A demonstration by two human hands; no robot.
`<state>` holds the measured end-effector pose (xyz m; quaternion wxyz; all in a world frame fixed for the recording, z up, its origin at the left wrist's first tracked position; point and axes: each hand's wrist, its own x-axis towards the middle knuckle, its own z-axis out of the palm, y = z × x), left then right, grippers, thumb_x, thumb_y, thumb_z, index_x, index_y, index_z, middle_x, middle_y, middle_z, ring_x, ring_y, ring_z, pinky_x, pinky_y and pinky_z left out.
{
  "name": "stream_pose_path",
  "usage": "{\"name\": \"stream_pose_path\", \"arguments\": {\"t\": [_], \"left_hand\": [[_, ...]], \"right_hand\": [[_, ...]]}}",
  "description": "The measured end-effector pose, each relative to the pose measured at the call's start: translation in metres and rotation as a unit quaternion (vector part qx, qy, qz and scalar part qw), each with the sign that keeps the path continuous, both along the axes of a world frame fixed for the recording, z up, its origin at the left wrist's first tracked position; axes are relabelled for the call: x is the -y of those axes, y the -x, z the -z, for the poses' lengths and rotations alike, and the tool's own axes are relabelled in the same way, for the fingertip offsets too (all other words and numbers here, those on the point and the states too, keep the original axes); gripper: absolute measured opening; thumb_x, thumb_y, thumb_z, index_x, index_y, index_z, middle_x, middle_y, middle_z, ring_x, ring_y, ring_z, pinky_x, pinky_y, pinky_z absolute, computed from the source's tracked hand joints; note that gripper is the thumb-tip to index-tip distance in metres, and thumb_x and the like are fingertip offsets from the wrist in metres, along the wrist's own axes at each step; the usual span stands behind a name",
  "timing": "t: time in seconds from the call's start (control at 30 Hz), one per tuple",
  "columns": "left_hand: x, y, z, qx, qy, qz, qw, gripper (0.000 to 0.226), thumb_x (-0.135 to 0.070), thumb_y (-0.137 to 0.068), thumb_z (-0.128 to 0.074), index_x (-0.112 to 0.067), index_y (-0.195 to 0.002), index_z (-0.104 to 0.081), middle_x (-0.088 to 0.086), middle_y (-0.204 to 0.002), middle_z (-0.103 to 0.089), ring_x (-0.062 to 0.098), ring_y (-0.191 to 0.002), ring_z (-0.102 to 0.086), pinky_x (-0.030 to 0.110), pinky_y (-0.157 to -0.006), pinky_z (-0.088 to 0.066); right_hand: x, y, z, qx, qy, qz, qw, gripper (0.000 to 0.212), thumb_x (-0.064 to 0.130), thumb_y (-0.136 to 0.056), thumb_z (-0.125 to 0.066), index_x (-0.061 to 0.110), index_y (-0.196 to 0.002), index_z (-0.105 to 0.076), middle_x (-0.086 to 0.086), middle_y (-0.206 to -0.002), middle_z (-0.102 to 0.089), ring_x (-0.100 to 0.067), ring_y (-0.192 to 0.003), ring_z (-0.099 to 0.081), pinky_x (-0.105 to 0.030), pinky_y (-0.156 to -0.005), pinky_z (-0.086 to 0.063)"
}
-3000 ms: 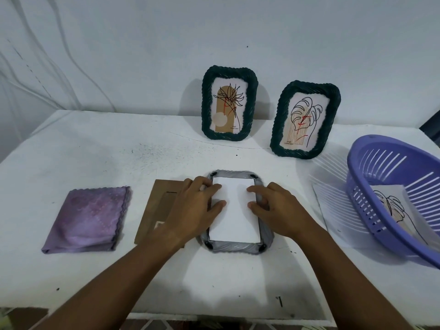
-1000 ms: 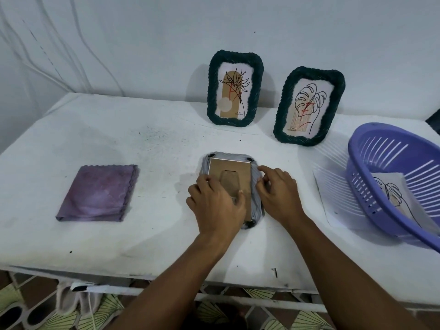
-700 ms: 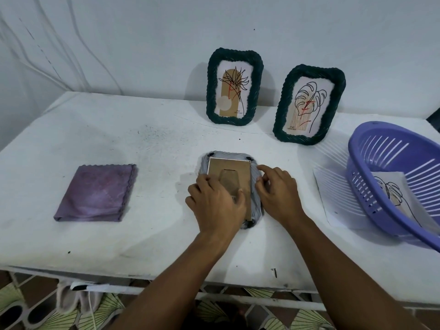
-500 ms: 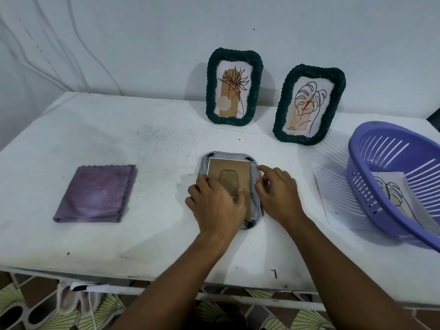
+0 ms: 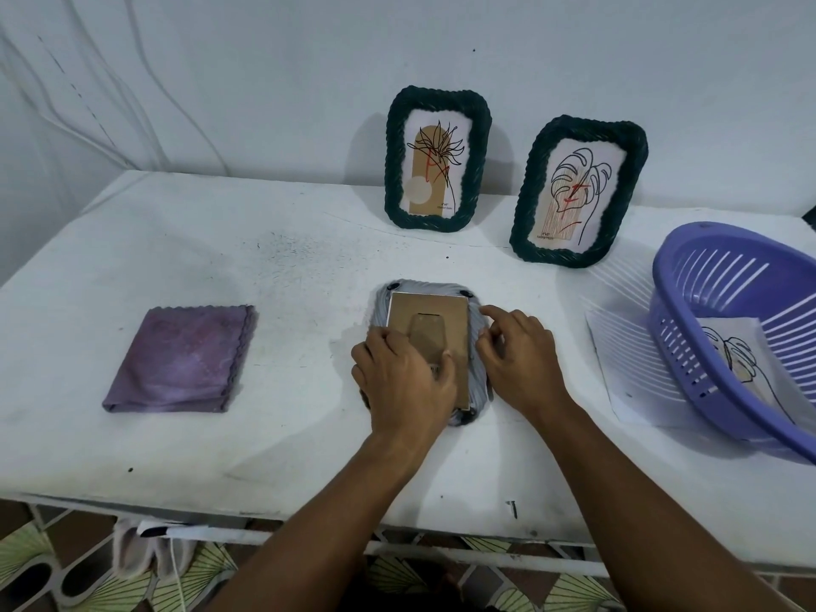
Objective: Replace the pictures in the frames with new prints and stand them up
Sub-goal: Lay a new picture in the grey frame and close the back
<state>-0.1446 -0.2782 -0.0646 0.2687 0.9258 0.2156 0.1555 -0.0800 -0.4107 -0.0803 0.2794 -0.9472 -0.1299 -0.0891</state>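
A grey woven frame (image 5: 380, 306) lies face down in the middle of the white table (image 5: 287, 439), with its brown backing board (image 5: 441, 312) set into it. My left hand (image 5: 404, 384) rests on the lower part of the board and presses it down. My right hand (image 5: 517, 360) sits at the frame's right edge, fingers curled against the rim. Two dark green woven frames, the left green frame (image 5: 438, 157) and the right green frame (image 5: 578, 194), stand against the wall with line-art prints in them.
A folded purple cloth (image 5: 183, 359) lies at the left. At the right a purple slotted basket (image 5: 724, 329) holds a print (image 5: 746, 360), and a white sheet (image 5: 618, 368) lies under its near side. The table's front edge is close below my forearms.
Three seconds ago both hands lay on a white print in the frame, with the backing board on the table beside it. The board now covers the print. Over the last second the hands barely moved.
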Motion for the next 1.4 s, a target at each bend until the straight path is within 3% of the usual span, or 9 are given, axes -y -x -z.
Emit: {"name": "stream_pose_path", "arguments": {"t": [0.73,0.83,1.0,1.1,1.23,1.4], "left_hand": [[-0.001,-0.002,-0.004,-0.026,-0.020,0.008,0.999,0.063,-0.049,-0.078,-0.065,0.002,-0.113,-0.053,0.019,-0.119,-0.051,0.035,-0.109,-0.042,0.044,-0.087,-0.035],[-0.011,-0.003,-0.014,-0.023,-0.019,0.029,0.999,0.061,-0.054,-0.081,-0.059,-0.004,-0.115,-0.052,0.015,-0.124,-0.048,0.033,-0.113,-0.039,0.042,-0.091,-0.032],[-0.066,-0.036,-0.024,-0.010,-0.011,0.107,0.994,0.044,-0.042,-0.089,-0.057,-0.019,-0.126,-0.053,0.008,-0.134,-0.045,0.032,-0.123,-0.033,0.041,-0.099,-0.030],[-0.090,-0.056,-0.021,-0.060,-0.029,0.151,0.986,0.051,-0.046,-0.087,-0.059,-0.026,-0.133,-0.049,0.007,-0.140,-0.038,0.031,-0.127,-0.028,0.041,-0.101,-0.029],[-0.101,-0.069,-0.020,-0.126,-0.021,0.189,0.974,0.060,-0.053,-0.083,-0.061,-0.032,-0.137,-0.045,0.004,-0.146,-0.030,0.030,-0.133,-0.021,0.043,-0.106,-0.026],[-0.106,-0.076,-0.021,-0.136,0.002,0.214,0.967,0.059,-0.051,-0.080,-0.066,-0.033,-0.134,-0.049,0.004,-0.144,-0.032,0.029,-0.133,-0.022,0.043,-0.106,-0.026]], "right_hand": [[0.000,0.000,-0.001,-0.014,0.000,0.002,1.000,0.032,0.027,-0.094,-0.051,0.019,-0.124,-0.057,-0.002,-0.101,-0.064,-0.022,-0.094,-0.053,-0.035,-0.083,-0.037],[-0.002,-0.004,-0.005,-0.033,-0.010,0.010,0.999,0.031,0.035,-0.094,-0.051,0.022,-0.122,-0.056,0.000,-0.104,-0.063,-0.020,-0.096,-0.054,-0.036,-0.085,-0.043],[-0.013,-0.021,-0.023,-0.075,-0.002,0.015,0.997,0.045,0.047,-0.092,-0.050,0.025,-0.132,-0.048,-0.004,-0.121,-0.055,-0.023,-0.111,-0.049,-0.042,-0.095,-0.042],[-0.022,-0.030,-0.030,-0.112,0.039,0.002,0.993,0.052,0.048,-0.091,-0.053,0.027,-0.137,-0.043,-0.006,-0.135,-0.046,-0.026,-0.122,-0.042,-0.043,-0.102,-0.039],[-0.025,-0.034,-0.033,-0.126,0.058,0.003,0.990,0.050,0.046,-0.089,-0.057,0.024,-0.134,-0.049,-0.007,-0.131,-0.044,-0.026,-0.121,-0.040,-0.041,-0.102,-0.036],[-0.028,-0.036,-0.035,-0.147,0.046,0.008,0.988,0.048,0.042,-0.088,-0.061,0.024,-0.131,-0.051,-0.006,-0.130,-0.043,-0.027,-0.123,-0.039,-0.041,-0.103,-0.036]]}}
